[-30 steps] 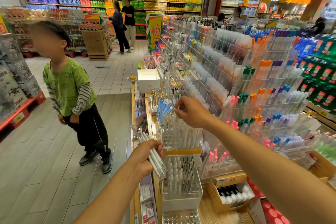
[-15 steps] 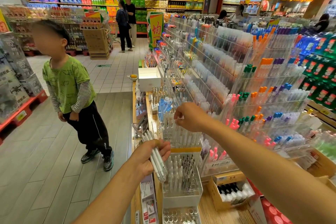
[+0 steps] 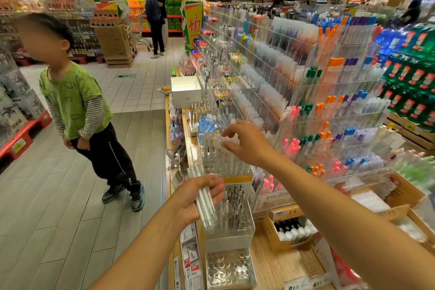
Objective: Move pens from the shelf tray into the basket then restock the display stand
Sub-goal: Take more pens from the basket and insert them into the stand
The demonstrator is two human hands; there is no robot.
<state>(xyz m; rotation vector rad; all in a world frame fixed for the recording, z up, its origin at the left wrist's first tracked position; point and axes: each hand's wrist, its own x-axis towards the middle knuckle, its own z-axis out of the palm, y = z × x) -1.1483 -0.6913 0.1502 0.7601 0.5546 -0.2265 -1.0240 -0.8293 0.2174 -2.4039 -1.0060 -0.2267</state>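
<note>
Several pens (image 3: 205, 205) – L hand (image 3: 195, 200) grips.

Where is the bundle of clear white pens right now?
Head view, lower centre: the bundle of clear white pens is gripped in the left hand, beside the clear acrylic pen stand.

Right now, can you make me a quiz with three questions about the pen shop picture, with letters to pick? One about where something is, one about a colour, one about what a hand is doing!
1. Where is the open white box?
A. On the shelf's far end
B. On the floor
C. In the left hand

2. What colour is the child's T-shirt?
A. Red
B. Green
C. Blue

3. What is the left hand doing?
A. Hanging idle
B. Pressing flat on the counter
C. Holding a bundle of clear pens

Answers: 1 A, it sits on the wooden ledge beyond the pen stands; 2 B, green over striped sleeves; 3 C, fingers curl round the pens.
</note>
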